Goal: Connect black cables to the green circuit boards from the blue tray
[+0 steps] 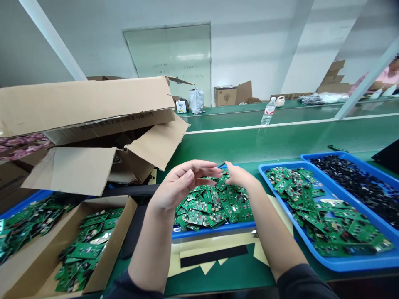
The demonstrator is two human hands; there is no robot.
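Observation:
A heap of small green circuit boards (212,205) fills a blue tray (215,229) right in front of me. My left hand (179,182) hovers over the heap's left side, fingers loosely curled and stretched toward the right, with nothing seen in them. My right hand (238,176) reaches down onto the back of the heap, its fingers pinched on a circuit board (222,182) at the top of the pile. Both forearms come up from the bottom edge in dark sleeves.
A second blue tray (343,261) of green boards lies to the right, beside a blue tray of black parts (358,182). A cardboard box (37,265) of boards sits at the lower left under a large open carton (87,108). A water bottle (268,111) stands on the far bench. Another person (389,74) is at the far right.

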